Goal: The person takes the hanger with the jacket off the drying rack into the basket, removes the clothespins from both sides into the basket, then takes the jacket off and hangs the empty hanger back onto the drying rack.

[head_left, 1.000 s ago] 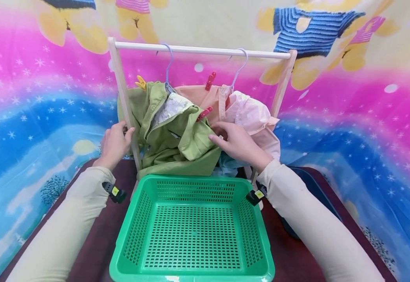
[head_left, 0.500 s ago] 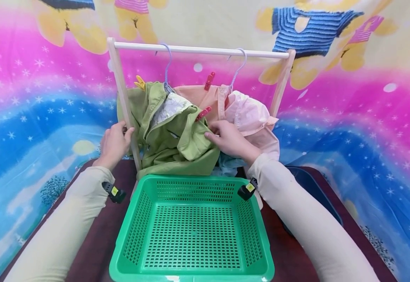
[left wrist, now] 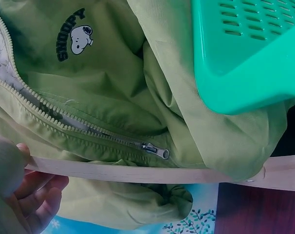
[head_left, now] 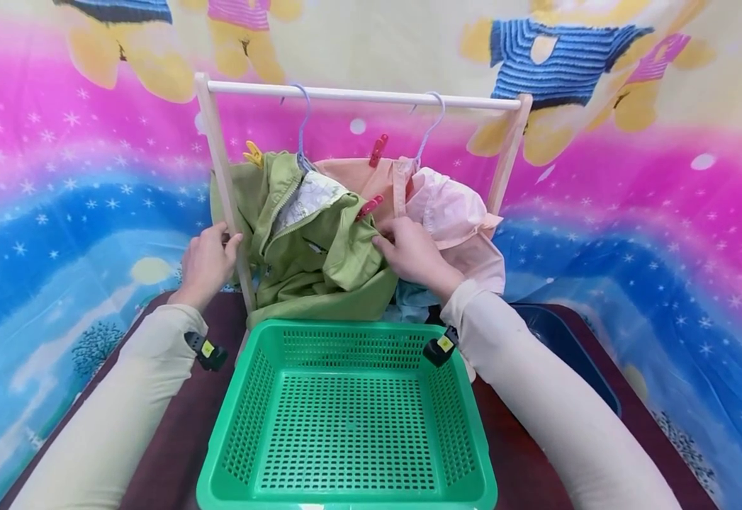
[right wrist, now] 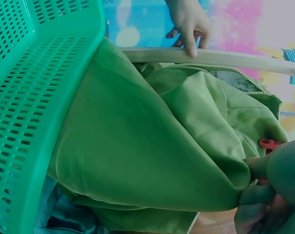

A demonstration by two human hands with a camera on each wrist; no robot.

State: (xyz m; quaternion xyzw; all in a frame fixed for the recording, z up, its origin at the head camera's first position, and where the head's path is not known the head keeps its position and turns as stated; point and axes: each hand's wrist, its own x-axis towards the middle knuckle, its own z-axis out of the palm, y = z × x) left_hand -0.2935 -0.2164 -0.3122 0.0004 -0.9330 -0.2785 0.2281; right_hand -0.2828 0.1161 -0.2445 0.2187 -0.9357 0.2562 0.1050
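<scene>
A green zip jacket (head_left: pixel 300 262) with a Snoopy print (left wrist: pixel 81 39) hangs on a purple hanger (head_left: pixel 303 120), its zip partly undone. My left hand (head_left: pixel 208 258) grips the left post (left wrist: pixel 113 171) of the wooden clothes rack, thumb in front of it. At the jacket's right side, my right hand (head_left: pixel 414 248) pinches a fold of the green cloth, seen close up in the right wrist view. A red clothes peg (head_left: pixel 369 207) sits on the jacket just above those fingers, and a yellow peg (head_left: pixel 254 153) on its left shoulder.
Beside the jacket hangs a pink garment (head_left: pixel 443 205) with another red peg (head_left: pixel 378 150) on it. A green perforated basket (head_left: pixel 348 489) stands in front of the rack. Light-blue cloth (head_left: pixel 412 297) shows below, and a dark blue tub (head_left: pixel 565 347) is at right.
My right hand has shifted a little left, its thumb now against the edge of the jacket. The left hand keeps its hold on the post.
</scene>
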